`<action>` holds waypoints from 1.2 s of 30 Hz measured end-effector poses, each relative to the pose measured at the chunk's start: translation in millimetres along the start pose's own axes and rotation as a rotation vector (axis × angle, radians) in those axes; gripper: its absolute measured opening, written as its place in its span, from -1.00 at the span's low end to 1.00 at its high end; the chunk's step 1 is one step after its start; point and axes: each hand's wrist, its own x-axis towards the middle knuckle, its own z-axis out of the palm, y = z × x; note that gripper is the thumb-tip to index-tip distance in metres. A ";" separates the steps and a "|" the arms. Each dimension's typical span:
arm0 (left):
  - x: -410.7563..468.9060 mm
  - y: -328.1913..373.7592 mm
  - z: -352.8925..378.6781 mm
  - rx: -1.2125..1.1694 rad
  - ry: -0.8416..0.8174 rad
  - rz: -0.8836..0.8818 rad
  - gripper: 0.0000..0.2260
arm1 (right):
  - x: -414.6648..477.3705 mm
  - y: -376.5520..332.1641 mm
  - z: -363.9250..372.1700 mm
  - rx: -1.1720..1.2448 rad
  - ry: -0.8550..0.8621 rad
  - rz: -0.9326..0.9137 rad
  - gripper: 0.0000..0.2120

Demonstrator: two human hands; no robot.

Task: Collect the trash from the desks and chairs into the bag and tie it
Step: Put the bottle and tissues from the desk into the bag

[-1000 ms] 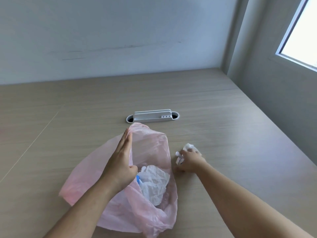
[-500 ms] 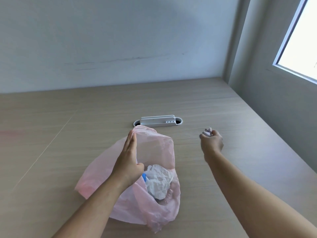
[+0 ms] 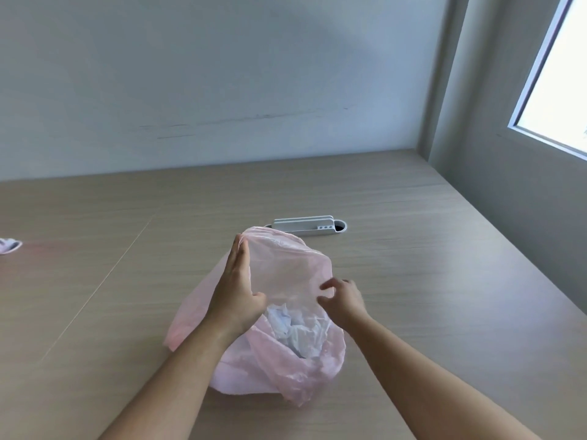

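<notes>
The pink bag [image 3: 286, 360] sits mid-worktop [image 3: 444, 281], thin, limp and light over crumpled paper [image 3: 292, 328]. Left hand [image 3: 236, 300] pinches its rim at nine o'clock; right hand [image 3: 344, 301], fingers loosely curled, touches the three o'clock edge. Gather the rim itself.

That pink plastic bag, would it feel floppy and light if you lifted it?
Probably floppy: the pink plastic bag sags in folds where the left hand holds its rim. Likely light, since only crumpled white paper shows inside. It looks thin and see-through, so it may tear.
</notes>
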 end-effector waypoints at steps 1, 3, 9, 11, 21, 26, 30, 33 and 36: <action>-0.3 -1.0 -2.0 -0.004 0.009 0.003 -0.18 | -1.9 11.5 -1.7 -0.062 0.003 0.033 -0.74; -1.0 -4.6 -9.4 -0.008 0.037 0.009 -0.19 | -9.1 29.1 3.6 -0.032 -0.051 0.084 -0.79; -3.0 -15.2 -35.5 -0.012 0.119 -0.017 -0.22 | -34.4 43.2 37.7 0.428 -0.255 0.316 -0.78; -4.3 -16.0 -41.7 -0.009 0.133 -0.019 -0.22 | -33.9 35.1 38.3 0.489 -0.289 0.360 -0.76; 15.0 10.3 -83.7 -0.075 0.227 -0.001 -0.23 | -11.9 -66.3 -80.8 0.558 -0.029 -0.041 -0.65; 28.7 20.6 -79.1 -0.111 0.252 -0.105 -0.28 | -19.1 -104.0 -153.4 0.429 0.179 -0.183 -0.62; 29.4 21.0 -58.6 -0.127 0.152 -0.124 -0.27 | -23.7 -98.3 -187.6 0.187 0.388 -0.195 -0.57; 18.1 12.5 -35.4 -0.125 0.055 -0.153 -0.28 | -29.5 -77.3 -188.5 -0.090 0.397 -0.138 -0.61; 5.1 5.3 -2.4 -0.116 -0.080 -0.215 -0.20 | -37.4 -40.6 -177.5 -0.289 0.354 0.031 -0.69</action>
